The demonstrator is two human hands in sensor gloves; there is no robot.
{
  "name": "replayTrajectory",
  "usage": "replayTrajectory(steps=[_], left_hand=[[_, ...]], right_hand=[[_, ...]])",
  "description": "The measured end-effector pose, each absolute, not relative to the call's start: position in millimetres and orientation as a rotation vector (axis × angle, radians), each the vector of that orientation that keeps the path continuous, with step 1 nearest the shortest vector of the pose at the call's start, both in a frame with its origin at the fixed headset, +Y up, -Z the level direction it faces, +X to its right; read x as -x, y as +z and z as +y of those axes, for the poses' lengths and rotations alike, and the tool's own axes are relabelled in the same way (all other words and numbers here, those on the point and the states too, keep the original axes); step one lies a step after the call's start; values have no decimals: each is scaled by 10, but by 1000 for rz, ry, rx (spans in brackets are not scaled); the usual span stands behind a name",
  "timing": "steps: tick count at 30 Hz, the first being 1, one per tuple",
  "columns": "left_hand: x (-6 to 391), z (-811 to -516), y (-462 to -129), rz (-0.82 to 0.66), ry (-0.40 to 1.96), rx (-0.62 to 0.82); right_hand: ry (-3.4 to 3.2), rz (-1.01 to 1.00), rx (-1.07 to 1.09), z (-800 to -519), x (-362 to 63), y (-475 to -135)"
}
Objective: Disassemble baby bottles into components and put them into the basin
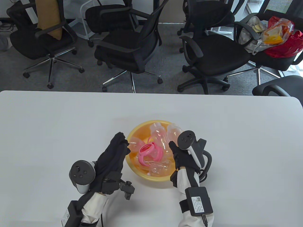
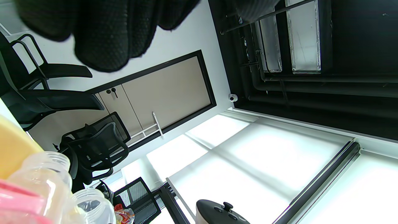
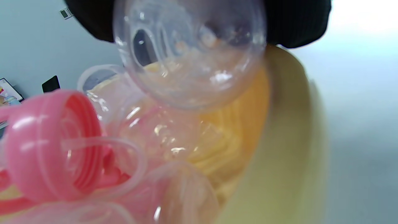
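My right hand pinches a clear dome cap, light, stiff and slippery, best held by its rim, over the yellow basin at lower center; left hand released.

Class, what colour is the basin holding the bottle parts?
Yellow; the basin shows best in the table view.

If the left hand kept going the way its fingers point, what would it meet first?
Probably the yellow basin: the left hand points up and right, fingertips at its near-left rim. Past that come the clear bottles and pink ring inside. Height above the rim is unclear.
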State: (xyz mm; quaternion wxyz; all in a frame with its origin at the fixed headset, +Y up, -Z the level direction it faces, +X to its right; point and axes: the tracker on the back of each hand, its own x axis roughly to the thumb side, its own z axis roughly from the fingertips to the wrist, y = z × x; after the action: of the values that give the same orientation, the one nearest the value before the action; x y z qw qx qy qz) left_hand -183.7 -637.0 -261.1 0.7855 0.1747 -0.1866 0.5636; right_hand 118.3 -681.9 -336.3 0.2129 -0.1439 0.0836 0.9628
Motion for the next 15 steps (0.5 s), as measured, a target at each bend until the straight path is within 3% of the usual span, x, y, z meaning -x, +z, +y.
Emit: replayTrajectory(steps=[10,15], left_hand=[[1830,-6391,-2630,-386,1200,-364],[1795,-6396,-2639,-403,1141,-360]], right_hand=[[2608,208,347,-6818,-1277,-3302],[2616,50,335,-6686,-1434,-3197]])
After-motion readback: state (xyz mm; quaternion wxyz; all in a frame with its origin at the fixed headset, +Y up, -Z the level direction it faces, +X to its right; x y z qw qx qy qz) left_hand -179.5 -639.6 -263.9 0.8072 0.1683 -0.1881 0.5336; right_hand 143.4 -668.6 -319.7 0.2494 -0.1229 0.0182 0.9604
